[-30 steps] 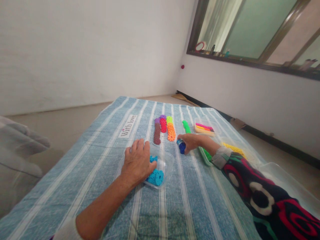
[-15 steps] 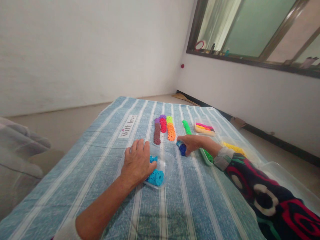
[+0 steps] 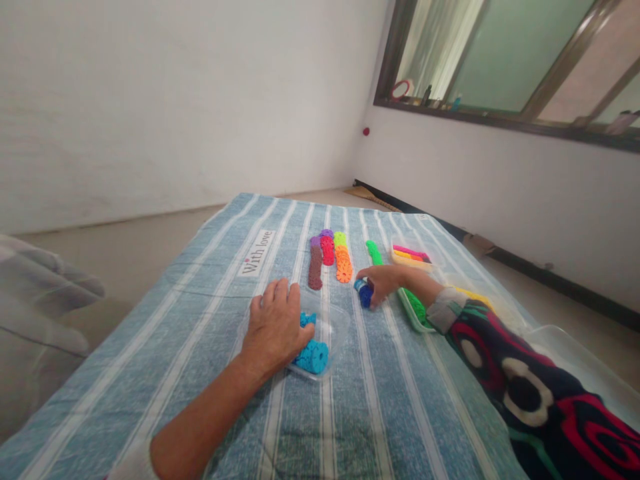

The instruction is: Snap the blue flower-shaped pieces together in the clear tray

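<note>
My left hand (image 3: 275, 327) rests palm down on a clear plastic tray (image 3: 336, 331) holding several light blue toothed discs (image 3: 312, 355). My right hand (image 3: 381, 283) is closed around a short stack of dark blue discs (image 3: 363, 293) that touches the striped blue cloth (image 3: 225, 287). Just beyond lie rows of discs on the cloth: brown (image 3: 315, 268), red (image 3: 327, 251), orange (image 3: 343, 264), purple (image 3: 325, 235) and bright green (image 3: 373, 253).
A tray with green discs (image 3: 414, 309) lies under my right wrist. Further right stand trays with pink and yellow pieces (image 3: 409, 253) and a large clear tray (image 3: 570, 360). White fabric (image 3: 40, 293) sits at the left edge. A wall and window ledge lie behind.
My right hand with the dark blue discs has shifted slightly forward and left. My left hand stays on the tray.
</note>
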The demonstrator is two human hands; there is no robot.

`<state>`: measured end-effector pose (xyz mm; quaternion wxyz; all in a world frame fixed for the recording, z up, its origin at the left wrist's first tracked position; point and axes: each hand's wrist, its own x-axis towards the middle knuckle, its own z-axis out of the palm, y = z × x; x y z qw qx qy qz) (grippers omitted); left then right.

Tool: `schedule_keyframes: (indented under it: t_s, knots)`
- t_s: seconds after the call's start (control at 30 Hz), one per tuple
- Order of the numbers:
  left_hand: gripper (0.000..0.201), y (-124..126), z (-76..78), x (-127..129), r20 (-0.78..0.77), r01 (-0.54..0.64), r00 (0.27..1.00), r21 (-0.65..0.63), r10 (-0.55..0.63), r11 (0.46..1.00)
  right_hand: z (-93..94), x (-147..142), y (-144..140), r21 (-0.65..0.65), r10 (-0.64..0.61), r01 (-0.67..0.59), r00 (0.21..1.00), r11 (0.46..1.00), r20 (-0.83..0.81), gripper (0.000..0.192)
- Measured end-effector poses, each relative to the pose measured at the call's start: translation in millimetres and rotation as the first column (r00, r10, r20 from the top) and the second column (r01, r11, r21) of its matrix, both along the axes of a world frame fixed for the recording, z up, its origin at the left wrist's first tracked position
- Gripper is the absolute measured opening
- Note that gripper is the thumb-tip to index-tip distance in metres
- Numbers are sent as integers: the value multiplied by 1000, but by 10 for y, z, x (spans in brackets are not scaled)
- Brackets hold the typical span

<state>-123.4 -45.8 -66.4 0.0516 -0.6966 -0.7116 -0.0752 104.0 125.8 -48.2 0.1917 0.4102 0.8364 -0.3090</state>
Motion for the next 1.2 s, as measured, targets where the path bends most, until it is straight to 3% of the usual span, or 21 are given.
schedule_keyframes:
  t_s: [0.13,0.23,0.4,0.6,0.73,0.87,1.03,1.2]
  knots:
    - [64,3,6,0,1,0,1000,-6,0,1000,-7,25,161,-276,-127,117,992,954,-17,83]
    - [64,4,4,3,-2,0,1000,-1,0,1000,5,15,194,-306,-187,172,982,937,-22,70]
    - [64,-3,2,9,-4,-1,1000,-4,1,1000,-25,-12,111,-217,-193,188,981,958,1,87]
    - [62,-6,-11,-8,4,16,1000,18,-16,1000,27,71,-88,-87,-139,130,985,988,-105,66]
    - [59,11,-23,-11,-18,25,1000,46,-24,999,79,117,-227,106,-51,65,990,992,-129,58]
    - [57,5,-8,-23,-46,10,999,49,-7,999,49,142,-382,307,-16,57,991,950,-135,56]
    - [58,-18,-6,-102,-69,17,997,31,-15,999,-46,135,-643,483,-146,148,988,863,-41,42]
    - [61,-32,-16,-182,-86,41,996,30,-38,999,-107,78,-837,538,-208,165,978,826,19,24]
